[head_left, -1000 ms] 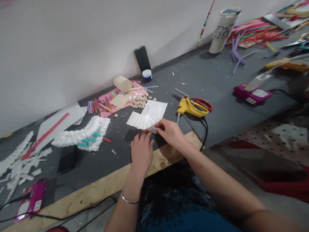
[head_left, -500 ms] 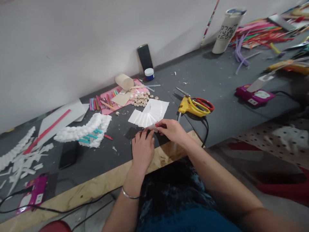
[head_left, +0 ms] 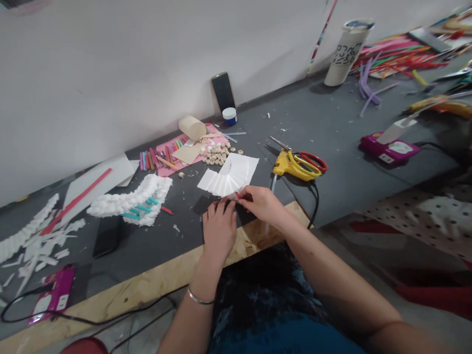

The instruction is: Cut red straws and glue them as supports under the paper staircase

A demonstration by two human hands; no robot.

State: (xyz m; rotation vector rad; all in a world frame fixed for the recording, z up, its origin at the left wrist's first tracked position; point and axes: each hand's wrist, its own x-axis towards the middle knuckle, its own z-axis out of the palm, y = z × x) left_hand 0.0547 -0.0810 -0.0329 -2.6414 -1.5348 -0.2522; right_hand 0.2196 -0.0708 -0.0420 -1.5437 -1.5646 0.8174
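A white fan-shaped piece of overlapping flat strips [head_left: 231, 174] lies on the dark table in front of me. My left hand [head_left: 220, 227] rests palm down at its near edge, fingers stretched forward, the fingertips touching or almost touching the edge. Between thumb and forefinger my right hand [head_left: 262, 202] pinches a small red strip [head_left: 238, 195] against that same edge. The other fingers of this hand are curled. To the right lie a yellow glue gun [head_left: 282, 163] and scissors [head_left: 308, 162] with red and yellow handles.
Wooden discs [head_left: 217, 153], crayon-like sticks [head_left: 147, 160] and a pink sheet [head_left: 165, 170] lie behind. A fluffy white piece with teal sticks [head_left: 129, 199] and a dark phone [head_left: 106, 236] sit left. A tall cup [head_left: 346, 54] stands far right, near a purple power strip [head_left: 387, 147].
The view has shifted slightly, and the red strip shows a little more between my right fingers. Both hands stay at the near edge of the white fan-shaped piece.
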